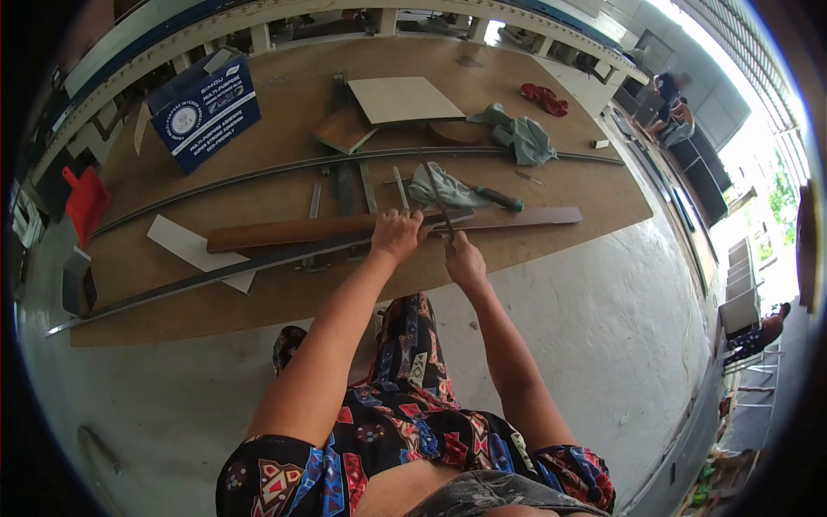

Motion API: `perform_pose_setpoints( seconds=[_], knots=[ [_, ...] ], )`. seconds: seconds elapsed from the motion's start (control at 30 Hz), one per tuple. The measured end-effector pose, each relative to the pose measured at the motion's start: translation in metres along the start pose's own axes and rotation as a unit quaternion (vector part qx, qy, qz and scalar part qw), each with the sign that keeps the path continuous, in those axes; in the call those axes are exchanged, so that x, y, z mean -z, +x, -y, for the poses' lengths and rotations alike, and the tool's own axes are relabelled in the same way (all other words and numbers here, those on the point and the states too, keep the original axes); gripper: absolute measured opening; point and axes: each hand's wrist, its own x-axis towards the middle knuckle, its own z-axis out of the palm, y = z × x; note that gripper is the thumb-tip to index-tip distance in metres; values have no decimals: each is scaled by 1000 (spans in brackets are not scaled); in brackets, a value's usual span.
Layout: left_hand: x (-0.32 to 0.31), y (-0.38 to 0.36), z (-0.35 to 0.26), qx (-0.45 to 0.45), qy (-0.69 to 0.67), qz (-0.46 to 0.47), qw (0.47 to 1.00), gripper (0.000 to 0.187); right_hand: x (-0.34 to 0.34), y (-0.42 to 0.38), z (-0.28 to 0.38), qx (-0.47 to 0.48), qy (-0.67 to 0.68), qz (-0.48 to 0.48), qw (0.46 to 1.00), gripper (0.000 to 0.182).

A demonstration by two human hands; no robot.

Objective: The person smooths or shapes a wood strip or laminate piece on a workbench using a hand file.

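My left hand (pixel 398 236) is closed over a long dark metal strip (pixel 284 257), close to its right end. This strip runs slantwise along the near side of the table and sticks out past the left edge. In my right hand (pixel 466 260) is a long thin dark blade (pixel 438 196), file-like in shape, gripped at its near end. It points away from me and crosses the strip's end just right of my left hand. Under and beside the strip lie a brown wooden board (pixel 293 233) and a paler board (pixel 543 217). My right hand's fingers are wrapped round the tool's hidden handle.
Behind my hands lie a grey cloth (pixel 444 185), a green-handled tool (pixel 501 199) and a long curved rail (pixel 284 174). A blue adhesive box (pixel 207 116) stands at back left, near a red dustpan (pixel 84 202). Two people (pixel 670 103) are at far right.
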Motion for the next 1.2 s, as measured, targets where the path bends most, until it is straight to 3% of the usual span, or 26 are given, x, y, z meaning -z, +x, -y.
perform_pose_setpoints(
  seconds=[0.13,0.4,0.8,1.1,1.2],
  knots=[
    [-1,-1,1,-3,-8,-8,1000,40,-4,-8,-1,5,7,-14,1000,17],
    [0,-2,1,-2,8,-1,1000,39,-10,-119,-44,-42,47,-8,998,18],
    [2,-1,-2,4,4,-16,1000,39,-2,-1,0,20,-4,-31,999,19],
    [6,-2,-3,2,11,4,1000,38,-12,-97,-31,-5,89,-68,994,21],
    [3,-1,-1,-2,15,-8,1000,37,-8,-113,-39,-47,52,-4,998,24]
  ],
)
